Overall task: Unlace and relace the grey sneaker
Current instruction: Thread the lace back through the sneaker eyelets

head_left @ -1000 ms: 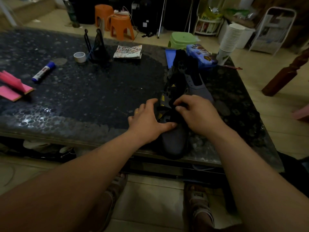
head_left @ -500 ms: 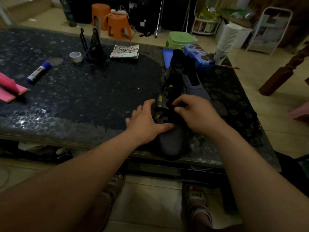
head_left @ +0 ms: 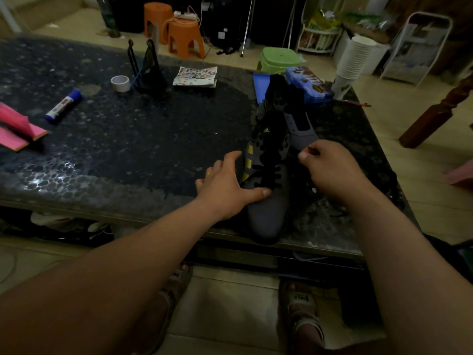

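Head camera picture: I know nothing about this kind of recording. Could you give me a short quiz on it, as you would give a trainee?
1. True or false: the left hand rests on the grey sneaker.
2. The sneaker's toe points: A) away from the person, B) toward the person, C) to the person's left.
3. Fill in the missing word: the sneaker's laces are ____ in colour.

Key: 1 true; 2 B; 3 black.

A home: plastic stools [head_left: 184,37], cluttered stone table [head_left: 107,139], tiled floor.
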A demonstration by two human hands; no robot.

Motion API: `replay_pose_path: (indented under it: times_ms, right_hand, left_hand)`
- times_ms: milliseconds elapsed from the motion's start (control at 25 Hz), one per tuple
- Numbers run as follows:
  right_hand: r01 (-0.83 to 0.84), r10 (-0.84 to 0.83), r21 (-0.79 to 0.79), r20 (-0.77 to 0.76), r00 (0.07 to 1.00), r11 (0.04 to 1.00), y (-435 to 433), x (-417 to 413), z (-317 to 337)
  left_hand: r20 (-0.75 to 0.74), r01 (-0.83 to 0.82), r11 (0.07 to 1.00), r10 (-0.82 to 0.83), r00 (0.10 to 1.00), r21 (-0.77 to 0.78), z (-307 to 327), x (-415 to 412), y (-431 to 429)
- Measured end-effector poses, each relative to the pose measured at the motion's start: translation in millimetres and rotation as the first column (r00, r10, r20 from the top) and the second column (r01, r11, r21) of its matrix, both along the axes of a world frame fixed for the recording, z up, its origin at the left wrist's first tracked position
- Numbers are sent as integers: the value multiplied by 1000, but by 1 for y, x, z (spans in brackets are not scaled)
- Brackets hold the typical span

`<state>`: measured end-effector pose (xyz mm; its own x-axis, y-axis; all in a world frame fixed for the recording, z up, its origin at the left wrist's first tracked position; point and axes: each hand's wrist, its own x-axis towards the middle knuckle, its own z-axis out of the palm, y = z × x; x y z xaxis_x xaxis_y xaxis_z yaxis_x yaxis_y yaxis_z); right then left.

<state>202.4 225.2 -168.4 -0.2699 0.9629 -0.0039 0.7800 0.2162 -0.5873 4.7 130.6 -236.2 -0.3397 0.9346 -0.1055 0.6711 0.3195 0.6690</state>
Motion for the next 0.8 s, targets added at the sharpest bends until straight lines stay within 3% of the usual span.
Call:
replay_pose_path:
  times_ms: [400, 600, 680, 760, 800]
  right_hand:
    - [174, -174, 26, 5, 985, 984, 8, 18, 7]
    - [133, -133, 79, -13, 991, 988, 2, 15, 9]
    - [99, -91, 65, -105, 990, 993, -8, 6, 22]
    - [3, -17, -44, -328, 945, 999, -23, -8, 40]
    - [-83, 19, -118, -464, 886, 989, -33, -16, 51]
  left_hand:
    - [1, 0, 1000, 0, 1000, 13, 1, 0, 1]
    - [-20, 23, 1000, -23, 1000, -1, 3, 0, -1]
    - [30, 31, 989, -36, 999, 147, 13, -2, -3]
    - [239, 48, 933, -141, 961, 358, 38, -2, 3]
    - [374, 75, 909, -243, 895, 411, 54, 3, 7]
